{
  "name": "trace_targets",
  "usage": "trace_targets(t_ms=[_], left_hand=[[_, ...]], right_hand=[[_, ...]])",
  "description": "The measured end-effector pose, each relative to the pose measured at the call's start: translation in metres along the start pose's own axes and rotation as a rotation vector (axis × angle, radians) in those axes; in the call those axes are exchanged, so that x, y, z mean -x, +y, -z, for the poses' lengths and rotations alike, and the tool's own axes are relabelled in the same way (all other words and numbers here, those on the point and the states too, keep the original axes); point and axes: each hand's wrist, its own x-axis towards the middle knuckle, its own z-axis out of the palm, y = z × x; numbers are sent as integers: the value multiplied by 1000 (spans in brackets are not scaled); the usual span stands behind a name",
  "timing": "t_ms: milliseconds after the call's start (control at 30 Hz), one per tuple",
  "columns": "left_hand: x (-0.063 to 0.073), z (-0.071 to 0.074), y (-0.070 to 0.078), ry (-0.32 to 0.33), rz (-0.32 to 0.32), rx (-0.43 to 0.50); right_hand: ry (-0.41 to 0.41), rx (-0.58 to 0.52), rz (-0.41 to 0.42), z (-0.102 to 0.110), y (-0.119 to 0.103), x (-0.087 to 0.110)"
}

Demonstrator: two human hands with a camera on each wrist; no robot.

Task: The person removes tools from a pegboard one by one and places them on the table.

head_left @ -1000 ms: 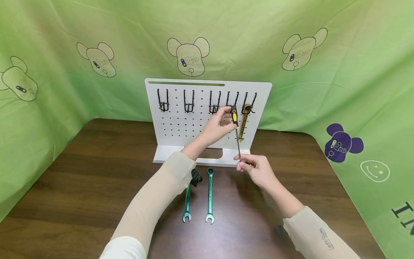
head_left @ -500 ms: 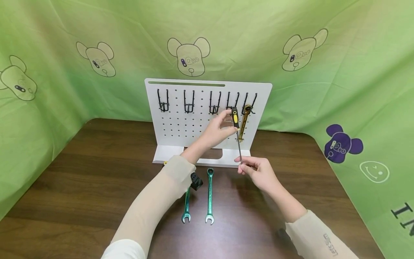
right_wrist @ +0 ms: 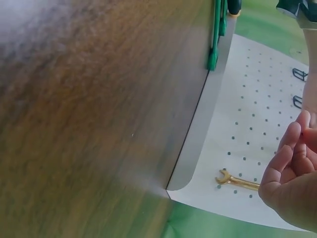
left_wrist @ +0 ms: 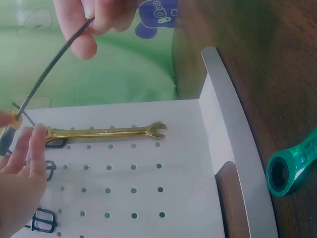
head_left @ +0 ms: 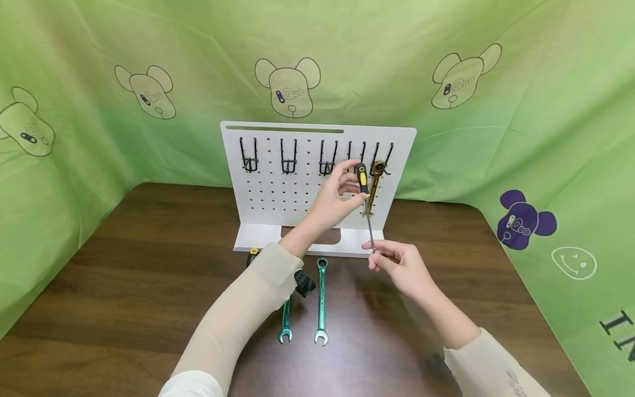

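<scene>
In the head view a screwdriver (head_left: pixel 362 177) with a black-and-yellow handle is held in the air before the pegboard, handle up and slightly tilted. My left hand (head_left: pixel 331 199) pinches it near the handle's lower end, thumb on the near side. Down at the shaft's tip, my right hand (head_left: pixel 404 267) pinches between thumb and fingers. The left wrist view shows the thin dark shaft (left_wrist: pixel 54 62) running between both hands. Behind the handle, a gold wrench (head_left: pixel 375 187) hangs from the rightmost hook. In the right wrist view the screwdriver cannot be made out.
The white pegboard (head_left: pixel 278 190) stands at the table's back, with several black double hooks (head_left: pixel 289 157). Two green wrenches (head_left: pixel 322 303) lie before it, one partly under my left sleeve. Beside that sleeve shows a black-and-yellow tool end (head_left: pixel 253 255), mostly hidden. Green cloth surrounds the table.
The right hand has shifted slightly right and toward me, with the shaft's tip. The left hand moved slightly right with the handle. The black-and-yellow tool end has come out from behind the left sleeve.
</scene>
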Motion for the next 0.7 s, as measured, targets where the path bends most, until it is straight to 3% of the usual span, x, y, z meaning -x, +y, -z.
trace_targets(t_ms=[133,400,700], left_hand=[[0,1,1,-5,-10,-9],[0,4,2,-16,41,-45],[1,8,3,-17,47,-140]], right_hand=[[-6,-3,17,0,-1,3],[-9,-43,33,-4,-1,6],[-10,-186,76,-8,1,9]])
